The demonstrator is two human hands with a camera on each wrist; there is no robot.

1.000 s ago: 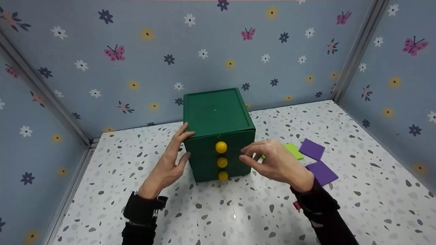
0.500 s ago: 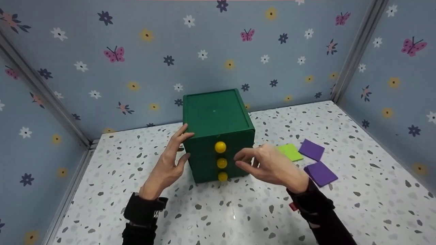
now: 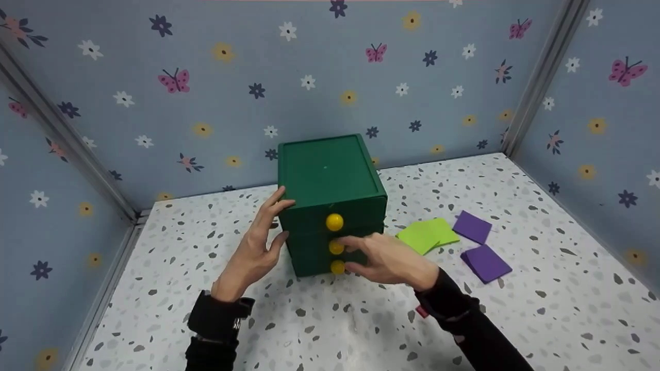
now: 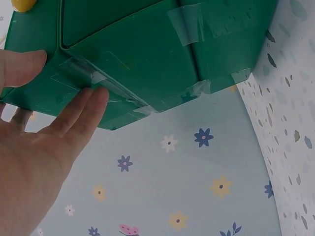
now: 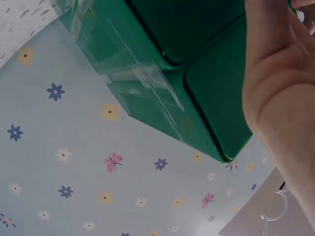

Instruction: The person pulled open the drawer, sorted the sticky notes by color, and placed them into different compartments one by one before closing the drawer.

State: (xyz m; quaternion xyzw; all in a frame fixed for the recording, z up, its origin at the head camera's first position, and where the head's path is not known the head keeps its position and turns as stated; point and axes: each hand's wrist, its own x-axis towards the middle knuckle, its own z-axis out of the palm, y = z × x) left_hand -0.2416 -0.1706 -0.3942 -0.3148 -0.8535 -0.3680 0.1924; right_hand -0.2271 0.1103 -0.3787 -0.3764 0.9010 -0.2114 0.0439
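A small green drawer unit (image 3: 325,170) with three yellow ball knobs down its front stands on the speckled table. My left hand (image 3: 250,252) rests against its upper left front corner, fingers fairly straight along the top and side, thumb at the front edge. In the left wrist view those fingers lie on the taped green side. My right hand (image 3: 394,257) is at the lower front, thumb and index finger apart. Its index fingertip overlaps the middle knob (image 3: 336,247), and its thumb tip is beside the bottom knob (image 3: 337,267). The top knob (image 3: 334,222) is uncovered. All drawers look closed.
Right of the unit lie lime green square pieces (image 3: 425,234), overlapping. Beyond them are purple square pieces (image 3: 473,226), some stacked nearer the front. A blue flowered wall (image 3: 309,56) stands close behind the unit, with side panels left and right.
My right hand has moved left and down, from beside the unit's right edge to the lower knobs, uncovering the lime green pieces. My left hand and the unit have stayed in place.
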